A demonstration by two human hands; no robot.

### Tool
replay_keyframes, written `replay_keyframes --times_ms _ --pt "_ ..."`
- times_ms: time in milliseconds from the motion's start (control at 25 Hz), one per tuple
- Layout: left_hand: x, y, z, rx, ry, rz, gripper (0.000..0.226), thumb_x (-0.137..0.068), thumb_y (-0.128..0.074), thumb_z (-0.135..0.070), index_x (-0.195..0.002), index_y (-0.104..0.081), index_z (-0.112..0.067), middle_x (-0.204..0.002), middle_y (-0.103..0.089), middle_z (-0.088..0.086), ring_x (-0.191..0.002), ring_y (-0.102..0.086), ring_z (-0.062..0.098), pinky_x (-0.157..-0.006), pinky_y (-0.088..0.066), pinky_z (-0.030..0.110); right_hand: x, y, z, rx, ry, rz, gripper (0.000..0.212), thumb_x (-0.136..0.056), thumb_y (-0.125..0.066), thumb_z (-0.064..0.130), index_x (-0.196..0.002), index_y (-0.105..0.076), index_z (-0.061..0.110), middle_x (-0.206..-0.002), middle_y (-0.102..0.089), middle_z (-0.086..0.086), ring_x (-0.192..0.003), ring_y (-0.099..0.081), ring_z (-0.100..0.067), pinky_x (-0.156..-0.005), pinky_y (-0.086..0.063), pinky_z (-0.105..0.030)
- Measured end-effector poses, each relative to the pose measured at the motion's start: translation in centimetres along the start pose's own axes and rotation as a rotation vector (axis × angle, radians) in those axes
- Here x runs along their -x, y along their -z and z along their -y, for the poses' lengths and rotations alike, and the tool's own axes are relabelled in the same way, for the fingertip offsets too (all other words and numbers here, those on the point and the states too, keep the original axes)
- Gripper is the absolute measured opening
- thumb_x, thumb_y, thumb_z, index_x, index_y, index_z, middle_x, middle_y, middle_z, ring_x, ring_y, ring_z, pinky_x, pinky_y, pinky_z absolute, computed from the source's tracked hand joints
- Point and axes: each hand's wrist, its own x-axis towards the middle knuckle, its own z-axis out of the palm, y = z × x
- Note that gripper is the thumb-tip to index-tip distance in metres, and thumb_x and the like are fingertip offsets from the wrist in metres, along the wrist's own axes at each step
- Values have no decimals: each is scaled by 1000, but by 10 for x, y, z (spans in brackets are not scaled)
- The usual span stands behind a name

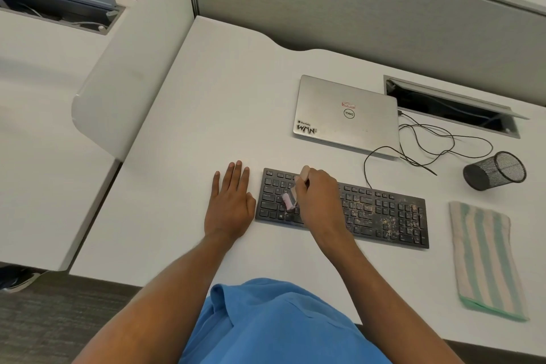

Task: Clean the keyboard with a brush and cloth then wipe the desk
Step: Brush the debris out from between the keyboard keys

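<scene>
A black keyboard [381,213] lies on the white desk [224,97], with pale crumbs scattered over its middle and right keys. My right hand [317,198] grips a small brush [289,200] with a pale handle and pink bristles. The bristles touch the keys on the left part of the keyboard. My left hand [230,204] rests flat on the desk, fingers straight, its thumb side against the keyboard's left edge. A folded cloth [484,257] with green and cream stripes lies on the desk to the right of the keyboard.
A shut silver laptop [347,115] sits behind the keyboard. Black cables [428,139] loop from it across the desk. A black mesh pen cup [495,171] lies on its side at the right. An open cable hatch [452,106] is at the back right. A grey partition stands behind.
</scene>
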Motion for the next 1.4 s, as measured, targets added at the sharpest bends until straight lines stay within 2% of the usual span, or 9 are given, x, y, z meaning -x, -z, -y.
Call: replay_keyframes --times_ms 160,320,440,600,1000,1120,1240,1320,1400 --pt "0 1 0 -1 1 -3 66 -102 -31 -30 -165 -29 -10 -175 -22 11 -163 -14 25 -132 -11 54 3 -10 -1 -15 -7 77 28 -103 -45 20 -76 -50 15 -73 -59 -5 -65 -62 -18 -60 -53 -40" --pt "-1 1 -1 0 2 0 67 -102 -30 -30 -165 -30 -9 -174 -22 11 -163 -15 26 -132 -11 54 5 2 -6 78 -89 232 28 -103 -49 17 -76 -53 10 -66 -56 -1 -53 -50 -10 -43 -34 -15" --pt "-1 0 0 -6 3 4 67 -102 -31 -30 -166 -29 -10 -175 -21 10 -163 -13 25 -132 -9 53 2 7 -8 37 -81 155 27 -103 -50 21 -83 -60 7 -73 -63 -3 -62 -56 -17 -49 -39 -27" --pt "-1 0 0 -6 3 7 66 -102 -32 -30 -165 -29 -10 -175 -22 10 -163 -14 25 -132 -10 53 -2 5 -2 -13 -34 32 31 -104 -47 20 -79 -58 7 -72 -63 -6 -57 -51 -10 -47 -37 -22" --pt "-1 1 0 0 1 0 67 -101 -30 -31 -165 -30 -10 -174 -22 11 -163 -15 25 -132 -10 53 14 5 -12 130 22 225 25 -103 -51 20 -81 -56 8 -83 -63 -7 -74 -60 -24 -66 -50 -40" --pt "-1 1 0 -13 2 -1 67 -101 -30 -30 -165 -31 -9 -174 -24 11 -163 -16 26 -132 -11 53 15 7 -8 -3 64 162 30 -103 -51 21 -73 -51 17 -76 -55 0 -62 -55 -10 -59 -53 -22" --pt "0 2 -2 -13 -1 -13 66 -101 -30 -29 -164 -32 -8 -173 -26 12 -162 -19 27 -132 -13 54 11 -2 1 -226 120 202 40 -103 -50 23 -65 -43 31 -78 -49 5 -63 -58 -3 -74 -60 -25" --pt "0 1 -1 -15 -3 -18 66 -101 -31 -29 -163 -33 -8 -173 -26 13 -162 -20 28 -132 -13 54 10 -7 10 -128 153 288 31 -102 -52 16 -72 -55 19 -81 -49 3 -70 -54 9 -70 -44 -3" --pt "-1 1 -1 -13 -4 -18 67 -100 -31 -29 -163 -33 -8 -173 -26 13 -162 -20 28 -132 -13 54 12 -7 13 -48 176 325 21 -102 -51 10 -87 -66 4 -89 -52 1 -69 -50 8 -64 -36 0"
